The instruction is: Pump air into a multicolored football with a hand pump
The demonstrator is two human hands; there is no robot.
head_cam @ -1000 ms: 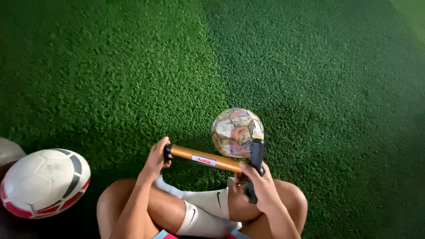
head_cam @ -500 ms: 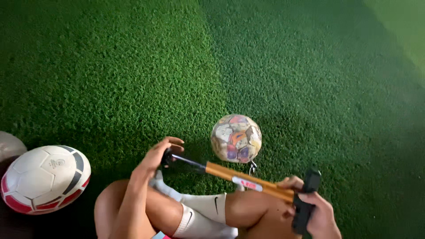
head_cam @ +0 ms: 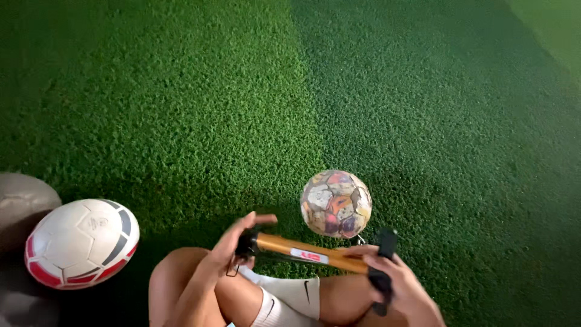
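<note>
I sit on green turf with my legs crossed at the bottom of the head view. My left hand (head_cam: 237, 242) grips the black nozzle end of an orange hand pump (head_cam: 308, 253). My right hand (head_cam: 396, 280) is closed on the pump's black T-handle, which sits close against the orange barrel. A small multicoloured ball (head_cam: 336, 203) lies on the turf just beyond the pump, near its right end. A thin hose near the ball is barely visible.
A white football with red and dark grey panels (head_cam: 81, 242) lies at the left. A grey rounded object (head_cam: 21, 203) sits behind it at the frame's left edge. Green artificial turf (head_cam: 290, 91) fills the rest of the view.
My right hand drew the handle out to the right half a second ago and has now pushed it back in toward the barrel. My left hand stayed on the nozzle end.
</note>
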